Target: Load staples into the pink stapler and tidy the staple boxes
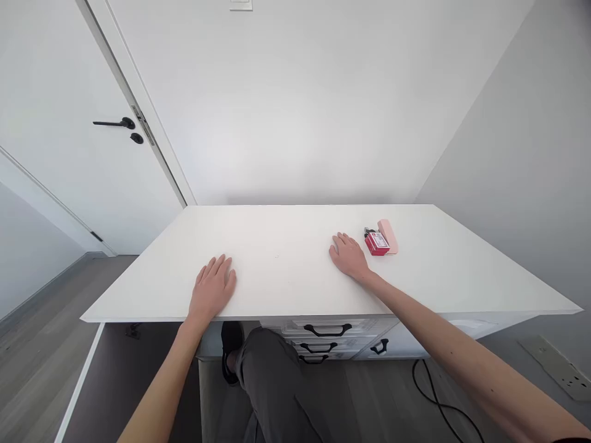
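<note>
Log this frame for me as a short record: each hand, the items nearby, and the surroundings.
Left hand: left hand palm down on the white countertop, near its front edge, holding nothing
Right hand: right hand palm down on the countertop, holding nothing, nearest the small items
Items: red-and-white box beside a pink case; a small dark object behind the box, too small to identify
Below: drawers with black handles; black cable on the floor
Left side: white door with a black lever handle
</note>
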Demonstrator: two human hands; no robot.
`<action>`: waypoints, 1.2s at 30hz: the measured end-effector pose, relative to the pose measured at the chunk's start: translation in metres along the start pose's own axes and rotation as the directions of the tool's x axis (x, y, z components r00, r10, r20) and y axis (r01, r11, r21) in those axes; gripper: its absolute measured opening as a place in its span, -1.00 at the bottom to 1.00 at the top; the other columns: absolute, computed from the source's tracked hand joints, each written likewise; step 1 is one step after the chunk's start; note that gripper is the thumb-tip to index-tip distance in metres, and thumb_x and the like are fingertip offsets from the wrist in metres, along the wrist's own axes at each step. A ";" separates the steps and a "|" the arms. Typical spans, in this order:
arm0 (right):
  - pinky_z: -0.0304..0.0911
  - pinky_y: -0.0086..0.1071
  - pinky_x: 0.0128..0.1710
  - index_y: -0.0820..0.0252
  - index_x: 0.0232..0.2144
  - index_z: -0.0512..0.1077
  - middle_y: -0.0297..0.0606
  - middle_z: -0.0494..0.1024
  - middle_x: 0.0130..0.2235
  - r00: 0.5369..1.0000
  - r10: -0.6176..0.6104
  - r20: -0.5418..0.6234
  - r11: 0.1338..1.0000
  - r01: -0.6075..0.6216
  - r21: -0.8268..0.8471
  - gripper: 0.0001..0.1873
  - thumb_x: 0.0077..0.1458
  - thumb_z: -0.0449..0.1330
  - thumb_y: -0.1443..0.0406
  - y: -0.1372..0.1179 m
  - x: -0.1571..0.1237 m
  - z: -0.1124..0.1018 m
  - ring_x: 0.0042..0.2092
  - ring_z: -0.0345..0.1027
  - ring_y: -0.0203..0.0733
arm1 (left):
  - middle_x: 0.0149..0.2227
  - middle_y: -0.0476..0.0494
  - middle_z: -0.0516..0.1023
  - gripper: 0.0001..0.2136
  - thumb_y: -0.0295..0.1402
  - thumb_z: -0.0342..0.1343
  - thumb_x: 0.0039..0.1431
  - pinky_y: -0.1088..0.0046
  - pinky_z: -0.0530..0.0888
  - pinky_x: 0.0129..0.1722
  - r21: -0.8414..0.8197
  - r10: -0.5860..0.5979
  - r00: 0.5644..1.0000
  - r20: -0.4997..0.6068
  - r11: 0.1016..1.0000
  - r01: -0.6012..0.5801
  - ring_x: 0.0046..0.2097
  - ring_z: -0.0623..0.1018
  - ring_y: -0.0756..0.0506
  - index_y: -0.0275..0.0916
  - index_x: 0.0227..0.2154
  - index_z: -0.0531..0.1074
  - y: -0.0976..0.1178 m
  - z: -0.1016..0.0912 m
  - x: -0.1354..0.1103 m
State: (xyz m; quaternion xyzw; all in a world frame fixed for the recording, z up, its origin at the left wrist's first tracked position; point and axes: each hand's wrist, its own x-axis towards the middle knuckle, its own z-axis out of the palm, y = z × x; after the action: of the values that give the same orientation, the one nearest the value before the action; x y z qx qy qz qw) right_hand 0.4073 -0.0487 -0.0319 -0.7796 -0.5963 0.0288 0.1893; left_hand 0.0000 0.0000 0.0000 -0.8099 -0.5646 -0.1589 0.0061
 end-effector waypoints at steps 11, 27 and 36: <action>-0.12 0.00 0.51 0.33 0.44 0.18 0.00 0.12 0.52 0.948 -0.316 -0.036 0.949 0.316 -0.020 -0.36 0.39 -0.06 0.26 0.009 -0.041 -0.028 0.57 -0.19 0.02 | 0.48 -0.16 0.25 -0.44 -0.17 -0.25 0.47 0.01 0.16 0.49 0.018 -0.004 1.000 0.017 1.000 0.003 0.51 0.20 -0.27 -0.23 0.38 0.34 0.001 -0.002 -0.002; 0.19 -0.01 0.34 0.23 0.48 0.11 0.07 0.25 0.46 0.853 0.498 -0.157 0.727 -0.312 0.612 -0.17 0.35 -0.02 -0.08 0.114 -0.023 -0.068 0.38 0.25 0.16 | 0.47 -0.21 0.27 -0.45 -0.20 -0.23 0.46 0.01 0.16 0.49 0.017 0.018 1.000 -0.007 1.000 -0.018 0.51 0.21 -0.29 -0.27 0.36 0.36 0.002 0.000 -0.005; 0.31 -0.12 0.09 0.14 0.24 0.43 -0.02 0.58 0.19 0.870 0.472 -0.144 0.738 -0.301 0.604 -0.33 0.31 0.01 -0.11 0.103 -0.020 -0.052 0.11 0.45 0.11 | 0.48 -0.17 0.26 -0.46 -0.19 -0.22 0.47 -0.01 0.16 0.49 -0.005 0.016 1.000 -0.014 1.000 -0.016 0.51 0.21 -0.28 -0.22 0.37 0.36 0.000 0.004 -0.005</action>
State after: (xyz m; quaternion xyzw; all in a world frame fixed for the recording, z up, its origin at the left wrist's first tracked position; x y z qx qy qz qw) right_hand 0.5098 -0.1035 -0.0215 -0.7914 -0.3495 0.1284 0.4847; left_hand -0.0007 -0.0041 -0.0053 -0.8132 -0.5578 -0.1662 0.0093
